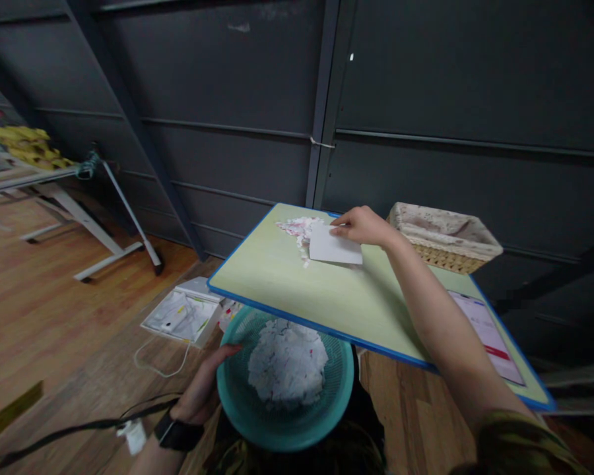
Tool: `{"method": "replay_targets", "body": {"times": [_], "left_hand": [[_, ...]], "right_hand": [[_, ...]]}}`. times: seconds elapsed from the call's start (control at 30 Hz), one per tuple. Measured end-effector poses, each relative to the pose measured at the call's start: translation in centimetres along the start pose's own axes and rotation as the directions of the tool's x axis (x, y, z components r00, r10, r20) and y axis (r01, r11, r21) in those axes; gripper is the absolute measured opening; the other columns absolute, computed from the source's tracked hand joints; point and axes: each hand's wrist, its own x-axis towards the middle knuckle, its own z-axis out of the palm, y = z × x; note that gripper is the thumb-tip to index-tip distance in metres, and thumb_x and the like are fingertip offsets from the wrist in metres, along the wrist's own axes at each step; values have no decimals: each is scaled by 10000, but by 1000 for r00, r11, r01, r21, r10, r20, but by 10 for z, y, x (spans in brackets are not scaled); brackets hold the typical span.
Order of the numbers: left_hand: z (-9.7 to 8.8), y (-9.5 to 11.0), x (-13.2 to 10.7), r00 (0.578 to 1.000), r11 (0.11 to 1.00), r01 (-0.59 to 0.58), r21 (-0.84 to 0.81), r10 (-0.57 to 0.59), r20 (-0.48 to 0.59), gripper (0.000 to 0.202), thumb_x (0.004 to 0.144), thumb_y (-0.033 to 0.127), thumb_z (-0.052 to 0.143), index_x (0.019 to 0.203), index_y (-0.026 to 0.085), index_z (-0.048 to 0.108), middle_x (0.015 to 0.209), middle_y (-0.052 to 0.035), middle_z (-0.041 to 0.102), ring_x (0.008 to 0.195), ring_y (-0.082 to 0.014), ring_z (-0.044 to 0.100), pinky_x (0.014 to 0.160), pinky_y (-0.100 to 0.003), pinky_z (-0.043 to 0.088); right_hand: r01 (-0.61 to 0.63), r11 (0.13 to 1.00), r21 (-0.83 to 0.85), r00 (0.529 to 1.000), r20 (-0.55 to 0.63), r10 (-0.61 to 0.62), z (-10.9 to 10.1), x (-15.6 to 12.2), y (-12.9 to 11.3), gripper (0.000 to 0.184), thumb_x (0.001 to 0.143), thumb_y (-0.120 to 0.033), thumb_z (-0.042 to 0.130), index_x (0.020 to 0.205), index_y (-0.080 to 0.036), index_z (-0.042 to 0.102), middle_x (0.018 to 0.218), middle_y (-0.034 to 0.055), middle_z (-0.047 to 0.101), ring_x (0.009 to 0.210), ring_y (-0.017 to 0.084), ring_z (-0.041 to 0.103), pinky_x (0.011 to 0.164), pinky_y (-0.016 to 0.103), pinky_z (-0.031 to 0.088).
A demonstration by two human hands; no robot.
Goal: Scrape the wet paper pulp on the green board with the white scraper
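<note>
My right hand [360, 225] pinches the upper edge of a white card [334, 247] over the far part of a pale green table top [277, 284]. Beside the card's left edge lies a pile of torn paper scraps [299, 228], partly hidden by it. Down at my lap, my left hand [208, 379] grips the left rim of a turquoise plastic basket [336, 412], thumb over the edge and the other fingers hidden outside. White paper bits [288, 363] heap up in that basket, just below the table's near edge.
A cloth-lined wicker basket [445, 254] stands at the table's far right, with a phone-like screen or sheet [488, 336] nearer. On the floor at left are an open white box [183, 315] and a cable [161, 373]. A dark panel wall [237, 86] rises behind the table.
</note>
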Motion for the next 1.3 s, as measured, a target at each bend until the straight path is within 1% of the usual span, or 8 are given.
{"method": "replay_targets", "body": {"times": [0.13, 0.33, 0.5, 0.63, 0.77, 0.87, 1.07, 1.3], "left_hand": [[0, -1, 1, 1000, 1000, 2, -22, -2, 13, 211, 726, 199, 675, 916, 121, 723, 662, -54, 789, 564, -210, 709, 618, -316, 544], [-1, -1, 1, 999, 999, 5, -33, -4, 32, 205, 721, 207, 685, 905, 124, 718, 697, -63, 798, 627, -228, 731, 656, -327, 562], [0, 0, -2, 1000, 1000, -4, 2, 4, -4, 125, 731, 196, 672, 836, 144, 715, 624, -49, 777, 553, -203, 704, 589, -302, 544], [0, 1, -2, 1000, 1000, -5, -13, 6, 30, 89, 737, 200, 666, 789, 140, 705, 666, -63, 789, 594, -205, 715, 630, -304, 549], [1, 1, -1, 1000, 1000, -18, -15, 18, 25, 116, 717, 194, 682, 813, 136, 712, 600, -36, 765, 540, -197, 692, 593, -300, 530], [0, 0, -1, 1000, 999, -18, -29, 19, 25, 169, 714, 188, 686, 870, 135, 722, 637, -35, 778, 582, -203, 708, 643, -308, 539], [-1, -1, 1, 999, 1000, -19, -21, 20, 26, 70, 755, 201, 665, 740, 148, 707, 653, -47, 786, 574, -187, 705, 606, -291, 541], [1, -1, -1, 999, 999, -2, -46, 4, 44, 87, 777, 187, 643, 749, 140, 711, 648, -54, 788, 575, -179, 710, 603, -275, 555]], "right_hand": [[30, 999, -23, 999, 28, -29, 2, 0, -2, 292, 867, -283, 542, 1047, -211, 761, 1030, 68, 752, 912, 227, 680, 733, 288, 436], [-73, 975, -209, 997, -23, 70, 4, 1, -1, 303, 867, -301, 507, 1017, -233, 762, 935, 86, 755, 855, 259, 671, 688, 323, 405], [-83, 950, -301, 996, -10, 84, -1, -2, -9, 306, 851, -269, 481, 919, -218, 776, 863, 113, 742, 821, 259, 657, 688, 332, 391], [28, 984, -176, 998, 66, -16, -7, -5, -15, 289, 831, -268, 511, 914, -217, 783, 853, 85, 748, 797, 232, 650, 688, 316, 379], [122, 992, -33, 984, 135, -117, -9, -5, -19, 285, 846, -278, 521, 923, -196, 783, 802, 49, 744, 720, 176, 623, 666, 290, 363], [112, 992, 50, 985, 127, -118, -8, -5, -17, 289, 849, -302, 540, 954, -177, 778, 798, 30, 744, 717, 164, 614, 670, 269, 373], [79, 988, 133, 994, 66, -89, -3, -2, -10, 301, 830, -325, 559, 983, -186, 778, 957, 62, 759, 823, 207, 648, 701, 271, 406], [88, 983, 159, 985, 134, -110, -1, -2, -12, 308, 812, -373, 577, 944, -174, 772, 770, 20, 726, 699, 167, 584, 665, 269, 369]]}}
